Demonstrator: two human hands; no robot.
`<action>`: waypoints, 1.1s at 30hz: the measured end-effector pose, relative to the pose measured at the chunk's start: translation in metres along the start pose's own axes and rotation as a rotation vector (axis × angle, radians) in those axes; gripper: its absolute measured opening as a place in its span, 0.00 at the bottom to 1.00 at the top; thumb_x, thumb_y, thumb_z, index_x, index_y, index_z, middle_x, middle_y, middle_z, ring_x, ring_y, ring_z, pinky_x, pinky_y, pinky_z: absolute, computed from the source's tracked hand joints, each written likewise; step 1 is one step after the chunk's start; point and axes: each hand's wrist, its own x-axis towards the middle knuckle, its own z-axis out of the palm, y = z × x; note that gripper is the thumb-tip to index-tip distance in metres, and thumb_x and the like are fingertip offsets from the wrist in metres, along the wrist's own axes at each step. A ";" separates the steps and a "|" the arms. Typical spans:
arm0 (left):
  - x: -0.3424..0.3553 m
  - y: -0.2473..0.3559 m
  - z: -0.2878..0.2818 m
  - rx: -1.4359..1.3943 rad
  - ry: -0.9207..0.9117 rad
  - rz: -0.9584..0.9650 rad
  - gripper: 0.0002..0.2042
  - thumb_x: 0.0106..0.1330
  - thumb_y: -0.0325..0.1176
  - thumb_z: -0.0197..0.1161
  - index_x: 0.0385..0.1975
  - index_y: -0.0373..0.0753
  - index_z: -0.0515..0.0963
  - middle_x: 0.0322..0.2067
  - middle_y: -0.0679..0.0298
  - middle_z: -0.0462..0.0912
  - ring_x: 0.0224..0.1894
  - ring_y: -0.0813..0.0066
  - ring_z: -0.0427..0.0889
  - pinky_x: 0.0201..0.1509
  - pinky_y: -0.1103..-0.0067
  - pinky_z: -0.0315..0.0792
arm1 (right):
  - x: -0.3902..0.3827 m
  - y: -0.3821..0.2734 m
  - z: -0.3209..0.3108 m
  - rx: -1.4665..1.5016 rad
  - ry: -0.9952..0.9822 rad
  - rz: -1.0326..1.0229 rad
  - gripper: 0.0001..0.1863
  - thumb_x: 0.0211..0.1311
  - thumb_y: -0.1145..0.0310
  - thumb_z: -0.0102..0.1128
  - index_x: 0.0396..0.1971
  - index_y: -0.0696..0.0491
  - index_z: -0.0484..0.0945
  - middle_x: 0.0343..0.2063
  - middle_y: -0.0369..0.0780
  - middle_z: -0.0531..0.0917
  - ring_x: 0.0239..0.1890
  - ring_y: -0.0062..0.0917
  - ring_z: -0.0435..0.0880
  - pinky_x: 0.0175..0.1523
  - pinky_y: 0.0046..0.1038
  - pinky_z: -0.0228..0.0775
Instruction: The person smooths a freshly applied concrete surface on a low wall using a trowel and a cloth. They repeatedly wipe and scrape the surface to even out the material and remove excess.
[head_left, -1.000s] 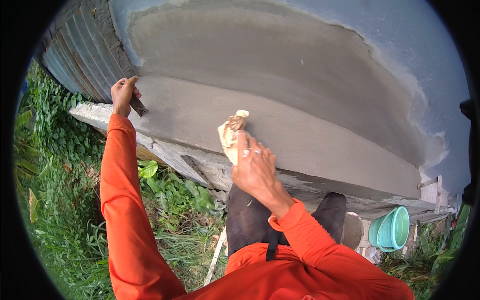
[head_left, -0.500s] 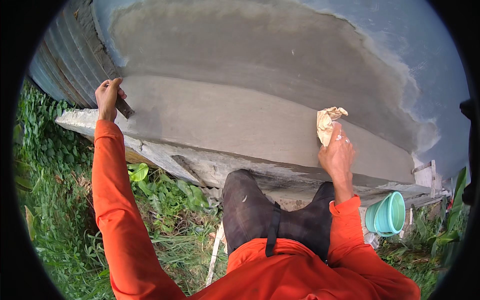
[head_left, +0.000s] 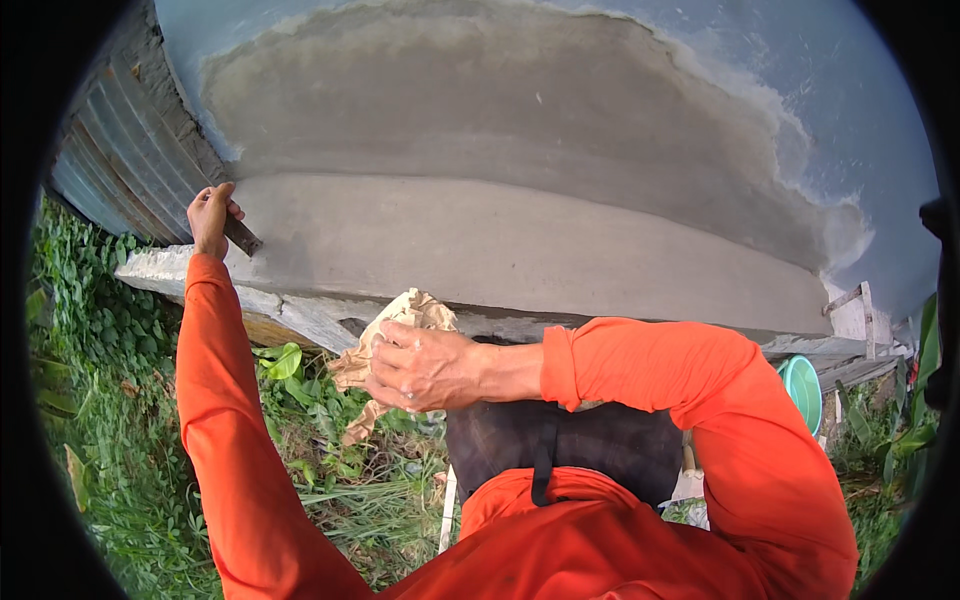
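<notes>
At the left end of the smoothed grey ledge point(head_left: 520, 240), my left hand point(head_left: 210, 215) is closed on a short dark strip point(head_left: 243, 240) resting against the ledge. My right hand point(head_left: 425, 370) grips crumpled tan paper point(head_left: 425, 312) just in front of the ledge's near edge, with pieces of paper hanging below the fingers over the plants. Behind the ledge is a wall with a darker grey plastered patch point(head_left: 480, 110) inside a pale, irregular border on blue-grey point(head_left: 830, 80).
Corrugated metal point(head_left: 120, 160) stands at upper left. Leafy plants and grass point(head_left: 110, 380) lie below on the left. A turquoise bucket point(head_left: 805, 390) is partly behind my right arm. A pale wooden frame point(head_left: 868, 325) stands at the ledge's right end.
My right hand with the paper has swung from the ledge's right side down and leftward past its near edge. My left hand stays at the ledge's left end.
</notes>
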 end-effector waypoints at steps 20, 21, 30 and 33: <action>0.014 -0.012 -0.004 -0.059 0.002 0.011 0.11 0.68 0.31 0.72 0.26 0.41 0.76 0.22 0.67 0.75 0.22 0.73 0.77 0.29 0.74 0.77 | -0.249 -0.069 -0.137 0.027 -0.899 0.410 0.14 0.70 0.58 0.60 0.46 0.50 0.87 0.37 0.35 0.87 0.52 0.32 0.81 0.57 0.40 0.65; 0.016 -0.015 -0.006 -0.049 0.009 0.013 0.11 0.69 0.32 0.71 0.26 0.41 0.77 0.22 0.67 0.74 0.22 0.73 0.77 0.29 0.74 0.77 | -0.239 -0.070 -0.134 0.077 -0.889 0.422 0.15 0.70 0.57 0.60 0.46 0.50 0.86 0.38 0.35 0.87 0.52 0.31 0.80 0.57 0.39 0.65; 0.037 -0.028 -0.021 -0.097 -0.096 -0.002 0.11 0.72 0.33 0.72 0.29 0.42 0.77 0.24 0.68 0.74 0.24 0.74 0.77 0.29 0.74 0.76 | -0.163 -0.049 -0.022 -0.192 -0.324 0.256 0.12 0.67 0.60 0.59 0.38 0.50 0.87 0.37 0.36 0.87 0.52 0.32 0.82 0.63 0.39 0.68; 0.044 -0.035 -0.024 -0.112 -0.091 0.007 0.11 0.72 0.33 0.72 0.29 0.42 0.76 0.24 0.68 0.74 0.24 0.75 0.77 0.29 0.74 0.76 | -0.247 -0.060 -0.052 -0.230 -0.428 0.263 0.13 0.67 0.60 0.60 0.38 0.53 0.87 0.37 0.39 0.86 0.51 0.34 0.81 0.63 0.40 0.69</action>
